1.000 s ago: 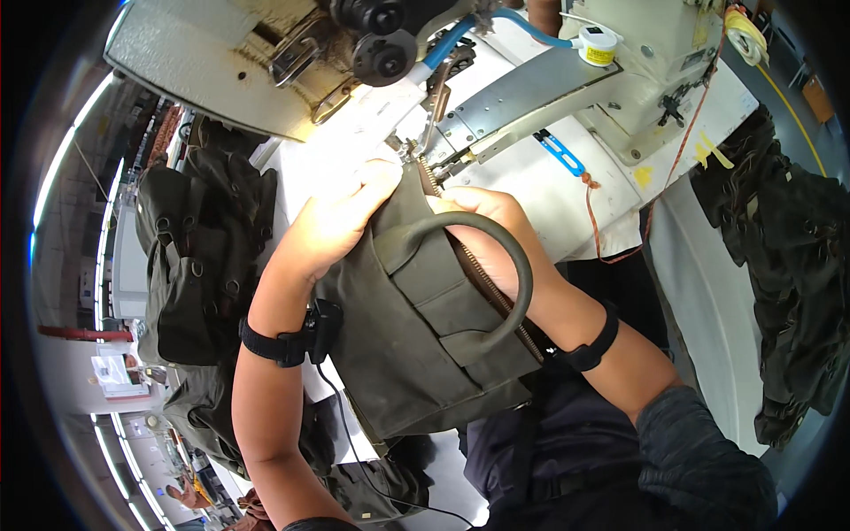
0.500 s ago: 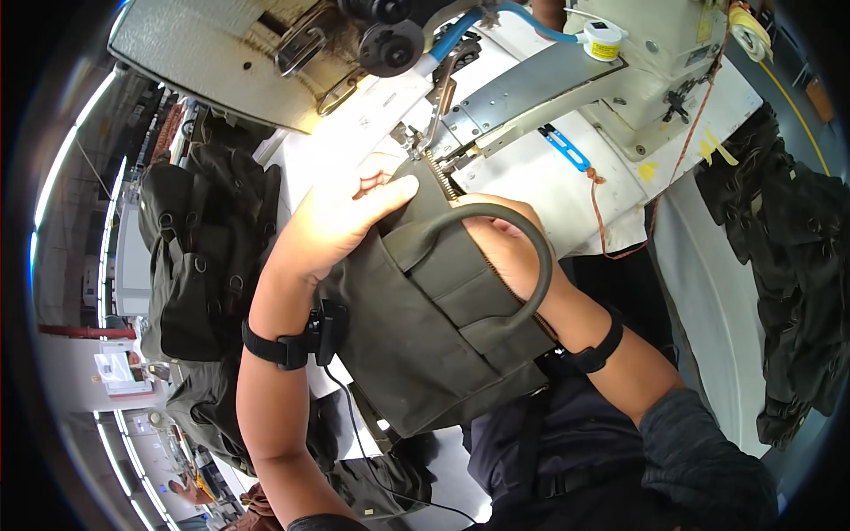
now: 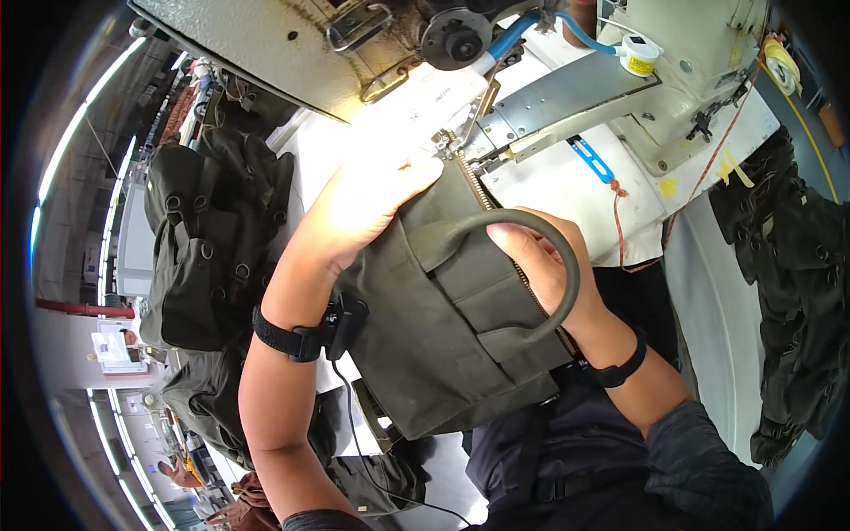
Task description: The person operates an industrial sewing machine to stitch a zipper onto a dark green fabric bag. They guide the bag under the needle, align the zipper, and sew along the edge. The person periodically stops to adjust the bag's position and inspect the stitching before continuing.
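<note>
A dark olive fabric bag with a rounded carry handle lies tilted in front of me. A metal-toothed zipper runs along its right edge, up to the needle area of a sewing machine. My left hand grips the bag's upper left edge, thumb on top; glare washes out its fingers. Through the loop of the handle, my right hand pinches the zippered edge, its thumb on the fabric and its fingers partly hidden beneath.
The machine's head overhangs the far left. A blue tool on an orange cord lies on the white table. Dark bags are piled at left and hang at right. A black cable trails from my left wristband.
The whole view has shifted, so the machine and bag appear farther right. My right hand has drawn back along the zippered edge, away from the needle, and its thumb now shows on top.
</note>
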Demonstrator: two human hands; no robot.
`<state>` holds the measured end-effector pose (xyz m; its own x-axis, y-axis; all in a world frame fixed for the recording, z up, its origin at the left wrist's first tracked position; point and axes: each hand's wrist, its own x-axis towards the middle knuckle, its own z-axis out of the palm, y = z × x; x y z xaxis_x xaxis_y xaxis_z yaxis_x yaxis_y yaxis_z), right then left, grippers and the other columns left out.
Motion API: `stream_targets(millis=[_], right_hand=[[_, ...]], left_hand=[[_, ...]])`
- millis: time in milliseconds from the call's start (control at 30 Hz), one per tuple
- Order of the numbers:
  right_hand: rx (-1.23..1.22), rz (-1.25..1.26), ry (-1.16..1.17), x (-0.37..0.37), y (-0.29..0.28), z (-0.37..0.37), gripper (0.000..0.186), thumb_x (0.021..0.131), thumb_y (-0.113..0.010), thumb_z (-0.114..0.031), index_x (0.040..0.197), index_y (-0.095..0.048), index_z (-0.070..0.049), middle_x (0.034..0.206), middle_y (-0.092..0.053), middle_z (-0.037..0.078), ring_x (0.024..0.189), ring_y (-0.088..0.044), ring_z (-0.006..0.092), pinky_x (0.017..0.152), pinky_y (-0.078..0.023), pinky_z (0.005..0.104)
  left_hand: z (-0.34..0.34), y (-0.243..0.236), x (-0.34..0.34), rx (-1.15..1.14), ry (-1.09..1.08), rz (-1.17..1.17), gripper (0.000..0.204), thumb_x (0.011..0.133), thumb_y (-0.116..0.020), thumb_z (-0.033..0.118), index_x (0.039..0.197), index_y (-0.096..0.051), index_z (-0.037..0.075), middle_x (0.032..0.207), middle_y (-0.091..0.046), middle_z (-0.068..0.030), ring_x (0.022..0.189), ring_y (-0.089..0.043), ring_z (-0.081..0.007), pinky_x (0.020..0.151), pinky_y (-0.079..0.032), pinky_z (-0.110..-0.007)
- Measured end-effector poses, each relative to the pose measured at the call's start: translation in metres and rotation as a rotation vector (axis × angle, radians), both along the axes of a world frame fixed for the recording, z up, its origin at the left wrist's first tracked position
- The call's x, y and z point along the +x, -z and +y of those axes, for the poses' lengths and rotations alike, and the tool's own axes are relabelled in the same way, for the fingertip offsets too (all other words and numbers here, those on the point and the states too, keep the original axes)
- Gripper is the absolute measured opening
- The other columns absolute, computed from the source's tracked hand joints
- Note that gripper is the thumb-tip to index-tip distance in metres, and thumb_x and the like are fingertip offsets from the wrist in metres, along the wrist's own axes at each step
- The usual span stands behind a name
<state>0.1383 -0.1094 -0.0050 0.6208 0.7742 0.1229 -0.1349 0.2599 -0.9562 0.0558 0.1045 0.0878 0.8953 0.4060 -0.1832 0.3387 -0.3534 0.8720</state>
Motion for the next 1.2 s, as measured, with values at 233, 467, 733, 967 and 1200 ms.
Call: stream_targets(millis=[233, 467, 733, 967, 1200], right_hand=[[-0.139, 0.006, -0.069, -0.005, -0.002, -0.02, 0.022, 0.098, -0.076, -0.018, 0.091, -0.071, 0.002, 0.07, -0.052, -0.006, 0.065, -0.042, 0.0029, 0.057, -0.034, 0.0249], [-0.078, 0.035, -0.01, -0.01, 0.001, -0.024, 0.016, 0.098, -0.077, -0.013, 0.095, -0.074, 0.003, 0.07, -0.051, -0.007, 0.064, -0.042, 0.0018, 0.056, -0.033, 0.0239], [-0.05, -0.011, 0.069, -0.007, -0.009, -0.006, 0.016, 0.097, -0.077, -0.012, 0.091, -0.074, 0.003, 0.068, -0.051, -0.01, 0.063, -0.039, -0.0001, 0.054, -0.031, 0.0232], [-0.057, -0.08, 0.071, 0.001, -0.018, 0.004, 0.025, 0.098, -0.074, -0.01, 0.077, -0.065, 0.0, 0.067, -0.045, -0.011, 0.063, -0.035, 0.0008, 0.055, -0.028, 0.0242], [0.073, 0.061, 0.047, -0.006, 0.0, -0.004, 0.036, 0.108, -0.064, -0.021, 0.076, -0.056, -0.006, 0.068, -0.034, -0.011, 0.066, -0.028, 0.0025, 0.056, -0.023, 0.0265]], left_hand=[[0.0, 0.001, 0.0, -0.037, 0.008, -0.092, 0.032, 0.1, -0.071, 0.021, 0.122, -0.07, -0.002, 0.113, -0.071, -0.0036, 0.1, -0.062, -0.011, 0.093, -0.051, -0.029], [0.003, 0.001, 0.004, -0.009, 0.003, -0.084, 0.032, 0.1, -0.071, 0.02, 0.124, -0.072, -0.002, 0.114, -0.073, -0.0041, 0.101, -0.063, -0.0106, 0.093, -0.05, -0.028], [0.044, 0.02, 0.008, -0.067, 0.12, -0.069, 0.055, 0.095, -0.072, 0.016, 0.148, -0.059, 0.004, 0.15, -0.056, -0.0089, 0.134, -0.054, -0.0202, 0.113, -0.042, -0.033], [0.068, 0.037, 0.03, -0.216, 0.286, -0.156, 0.062, 0.096, -0.071, 0.023, 0.151, -0.053, 0.0, 0.153, -0.055, -0.0094, 0.144, -0.049, -0.0225, 0.123, -0.034, -0.036], [0.062, 0.031, 0.027, 0.499, 0.2, -0.403, 0.044, 0.097, -0.07, 0.017, 0.14, -0.065, 0.009, 0.134, -0.069, -0.0146, 0.122, -0.064, -0.0288, 0.106, -0.051, -0.039]])
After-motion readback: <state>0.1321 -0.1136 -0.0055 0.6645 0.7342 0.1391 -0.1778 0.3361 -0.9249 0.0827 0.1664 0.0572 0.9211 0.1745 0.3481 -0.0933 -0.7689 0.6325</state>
